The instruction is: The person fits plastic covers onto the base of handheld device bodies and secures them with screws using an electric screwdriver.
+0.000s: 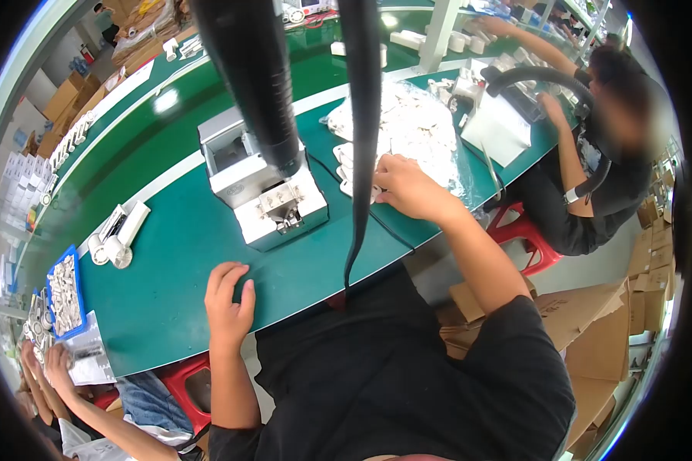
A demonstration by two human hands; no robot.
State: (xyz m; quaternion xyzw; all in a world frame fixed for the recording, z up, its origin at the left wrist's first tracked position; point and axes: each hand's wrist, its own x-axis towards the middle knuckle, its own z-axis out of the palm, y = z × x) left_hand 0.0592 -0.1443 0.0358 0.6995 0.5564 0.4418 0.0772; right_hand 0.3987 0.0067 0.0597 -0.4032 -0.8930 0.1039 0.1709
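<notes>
My right hand [417, 190] is closed, fingertips pinching a white plastic part [374, 197] at the near left side of a pile. That pile of white plastic parts [415, 123] lies on a clear plastic bag. Flat on the green table [177, 288], near its front edge, rests my left hand [229, 303], open and holding nothing, its thumb apart from the fingers. Between and beyond both hands stands a white and grey bench machine [269, 192] with a small metal fixture [281, 201] on top. A dark hanging strap partly covers the pinched part.
A thick black hose [261, 84] and a black strap [361, 115] hang before me. At left are white assembled parts [119, 234] and a blue tray [69, 292]. A co-worker [607, 146] sits at right by a white box [496, 127]; another's hands [58, 369] work at lower left.
</notes>
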